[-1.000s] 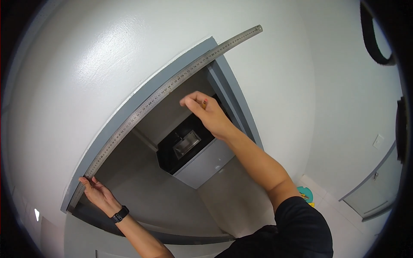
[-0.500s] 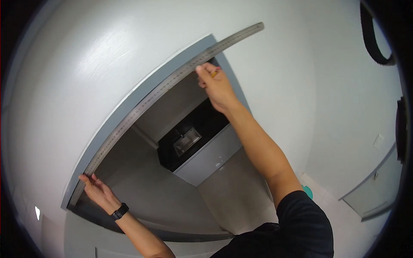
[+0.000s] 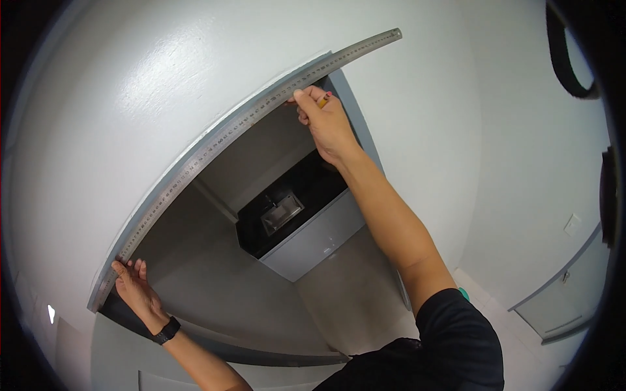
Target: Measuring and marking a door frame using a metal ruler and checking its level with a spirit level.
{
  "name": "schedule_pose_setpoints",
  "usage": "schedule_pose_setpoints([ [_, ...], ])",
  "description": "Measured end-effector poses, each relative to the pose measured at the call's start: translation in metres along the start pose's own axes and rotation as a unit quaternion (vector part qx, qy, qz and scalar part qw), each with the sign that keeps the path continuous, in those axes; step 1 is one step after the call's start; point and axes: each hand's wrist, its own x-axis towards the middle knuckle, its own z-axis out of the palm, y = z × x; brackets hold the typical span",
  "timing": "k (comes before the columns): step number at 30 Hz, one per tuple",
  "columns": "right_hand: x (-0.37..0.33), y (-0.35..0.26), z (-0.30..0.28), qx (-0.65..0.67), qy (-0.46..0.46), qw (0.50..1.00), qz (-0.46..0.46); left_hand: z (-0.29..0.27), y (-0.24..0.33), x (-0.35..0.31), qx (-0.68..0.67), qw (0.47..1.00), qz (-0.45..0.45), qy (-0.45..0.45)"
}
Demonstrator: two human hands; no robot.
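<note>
Indoor, kitchen-type space seen through a doorway with a grey-blue door frame [image 3: 357, 117]; evidence: stainless-steel sink [image 3: 282, 215] set in a black counter [image 3: 251, 238], glossy white base cabinet [image 3: 306, 244] beneath; near side a plain room, smooth white wall [image 3: 417, 130], wall switch plate [image 3: 572, 225], pale floor [image 3: 488, 319], grey-framed door [image 3: 554, 300] with lever handle [image 3: 566, 277]; home or office pantry, cannot tell which.

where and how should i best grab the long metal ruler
Probably by the lower edge of the ruler, from below, hands well apart, thumb on its face. It is long and thin, lying along the top of the frame, and that edge is uncovered between the left hand and right hand.
</note>
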Motion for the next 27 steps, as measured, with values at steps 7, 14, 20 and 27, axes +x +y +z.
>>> schedule_pose_setpoints([
  [7, 0.0, -0.004, 0.0, -0.002, 0.011, 1.0, -0.022, -0.002, -0.003, 0.003, 0.066, 0.997, -0.013, 0.038],
  [14, 0.003, -0.006, 0.0, 0.023, 0.002, 1.0, -0.009, 0.008, -0.001, 0.001, 0.092, 0.993, -0.017, 0.079],
  [20, 0.003, -0.003, -0.001, 0.022, -0.013, 1.0, -0.008, 0.007, -0.003, 0.001, 0.12, 0.987, -0.007, 0.105],
  [27, 0.005, 0.005, 0.005, 0.043, 0.011, 0.999, -0.029, 0.015, -0.009, -0.002, 0.119, 0.979, 0.054, 0.155],
])
